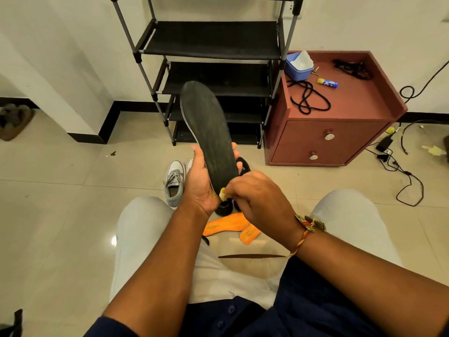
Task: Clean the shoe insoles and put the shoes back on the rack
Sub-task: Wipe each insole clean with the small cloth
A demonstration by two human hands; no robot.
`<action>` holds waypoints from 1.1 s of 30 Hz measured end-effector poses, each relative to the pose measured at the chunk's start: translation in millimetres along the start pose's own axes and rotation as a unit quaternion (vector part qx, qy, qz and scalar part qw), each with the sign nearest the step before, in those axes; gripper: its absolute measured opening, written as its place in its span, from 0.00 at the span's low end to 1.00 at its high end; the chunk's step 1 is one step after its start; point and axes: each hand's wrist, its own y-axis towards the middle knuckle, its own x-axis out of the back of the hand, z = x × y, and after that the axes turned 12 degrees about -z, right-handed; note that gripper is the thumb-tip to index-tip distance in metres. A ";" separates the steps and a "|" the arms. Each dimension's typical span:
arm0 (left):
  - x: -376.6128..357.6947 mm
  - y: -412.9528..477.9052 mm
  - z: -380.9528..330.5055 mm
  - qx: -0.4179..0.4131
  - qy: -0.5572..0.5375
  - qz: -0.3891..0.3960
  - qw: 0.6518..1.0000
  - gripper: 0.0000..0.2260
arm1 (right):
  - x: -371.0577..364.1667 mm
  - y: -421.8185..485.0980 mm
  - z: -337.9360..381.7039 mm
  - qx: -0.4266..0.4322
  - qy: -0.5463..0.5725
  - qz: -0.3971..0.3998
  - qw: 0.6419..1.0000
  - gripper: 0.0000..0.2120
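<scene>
Left hand [198, 183] grips insole [206, 127] at its heel; long axis runs 11 to 5 o'clock, toe uppermost. Right hand [257, 198] pinches wipe [223, 194] against heel; rest of insole lies toward 11 o'clock.

The heel end of the black insole [209, 132] was lost behind the left hand [199, 186] gripping it and the right hand [255, 198]. Only a corner of the yellow scrap [222, 193] pinched by the right hand showed, and I could not tell whether it was cloth or sponge. Both hands covered most of the black shoes [243, 164] on the floor, and the second grey sneaker [189, 165] showed only a sliver. The right wrist hid part of the orange insoles [226, 223]. The rack [211, 40] ran off the top edge. The label on the yellow tube [327, 82] was too small to read, and the brown heap [14, 122] at the left edge was too blurred to name.
</scene>
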 end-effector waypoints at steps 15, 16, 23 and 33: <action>-11.3 -18.2 12.3 0.055 0.061 0.072 0.994 0.35 | 19.1 100.9 -45.4 -0.008 -0.181 -0.081 0.980 0.07; -11.3 -18.8 13.6 0.056 0.070 0.077 0.993 0.37 | 24.0 108.7 -54.9 -0.043 -0.181 -0.086 0.979 0.07; -5.7 -8.4 8.7 0.037 0.046 0.062 0.996 0.35 | 22.6 90.4 -42.2 -0.078 -0.104 -0.049 0.990 0.06; -4.8 -9.2 4.7 0.019 0.067 0.038 0.997 0.35 | 18.3 36.9 -19.1 0.021 -0.084 0.008 0.996 0.11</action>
